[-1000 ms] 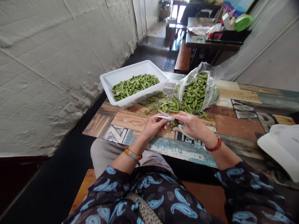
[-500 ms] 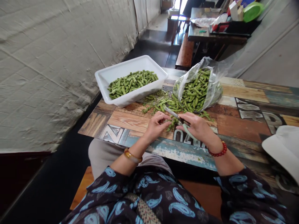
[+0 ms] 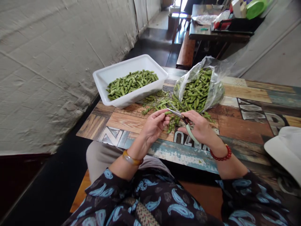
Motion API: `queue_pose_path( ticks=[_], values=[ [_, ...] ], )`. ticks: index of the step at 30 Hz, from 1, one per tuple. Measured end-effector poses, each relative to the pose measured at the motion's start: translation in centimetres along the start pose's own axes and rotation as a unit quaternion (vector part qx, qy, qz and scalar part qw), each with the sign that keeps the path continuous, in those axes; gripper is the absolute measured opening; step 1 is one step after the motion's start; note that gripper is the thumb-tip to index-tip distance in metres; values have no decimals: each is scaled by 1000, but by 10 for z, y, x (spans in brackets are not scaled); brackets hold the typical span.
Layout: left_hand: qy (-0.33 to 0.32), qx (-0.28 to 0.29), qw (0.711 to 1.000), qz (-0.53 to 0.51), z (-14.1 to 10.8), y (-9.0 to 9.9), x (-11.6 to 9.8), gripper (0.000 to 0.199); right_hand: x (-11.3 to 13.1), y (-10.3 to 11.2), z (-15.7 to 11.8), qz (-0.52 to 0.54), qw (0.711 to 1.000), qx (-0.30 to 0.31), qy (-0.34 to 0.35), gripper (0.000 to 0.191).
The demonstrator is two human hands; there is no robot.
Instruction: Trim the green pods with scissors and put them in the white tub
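My left hand [image 3: 156,124] pinches a green soybean pod [image 3: 168,112] between thumb and fingers. In my right hand [image 3: 196,125] is a pair of scissors [image 3: 176,113] with a pale green handle, its blades parted and pointing left beside the pod. Loose pods [image 3: 172,121] and trimmed bits lie on the table just beyond and below my hands. At the far left stands a white plastic tub [image 3: 131,101] partly filled with pods. A clear plastic bag [image 3: 217,91], full of pods, lies open behind my right hand.
The table [image 3: 127,121] has a patchwork wood print. A white cap [image 3: 285,150] rests at its right edge. Beyond are a wooden bench [image 3: 187,51] and a second table [image 3: 199,34] with a black tray [image 3: 237,26] of items. A pale wall [image 3: 58,62] runs along the left.
My left hand has drawn a little left and turned, now showing a pod in its fingertips. The scissor blades have spread apart in my right hand. Tub and bag stay in place.
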State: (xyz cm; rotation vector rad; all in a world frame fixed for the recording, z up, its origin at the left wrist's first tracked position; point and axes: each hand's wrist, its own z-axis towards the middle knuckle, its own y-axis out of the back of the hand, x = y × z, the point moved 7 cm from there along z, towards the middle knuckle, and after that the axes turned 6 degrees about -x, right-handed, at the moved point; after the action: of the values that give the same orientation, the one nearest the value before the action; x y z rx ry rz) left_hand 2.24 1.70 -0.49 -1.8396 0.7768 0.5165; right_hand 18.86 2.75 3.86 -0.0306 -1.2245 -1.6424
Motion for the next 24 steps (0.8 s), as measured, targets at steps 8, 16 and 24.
queue_pose_path(
  ticks=[8,16,24],
  values=[
    [2,71,997,40,4,-18,9,31,6,5,2,-38,999,5,2,46],
    [-71,108,985,118,-5,-8,3,35,8,-2,2,-8,999,42,-12,47],
    [-76,114,983,125,-8,-6,3,35,10,-9,0,-3,999,34,2,51]
  ],
)
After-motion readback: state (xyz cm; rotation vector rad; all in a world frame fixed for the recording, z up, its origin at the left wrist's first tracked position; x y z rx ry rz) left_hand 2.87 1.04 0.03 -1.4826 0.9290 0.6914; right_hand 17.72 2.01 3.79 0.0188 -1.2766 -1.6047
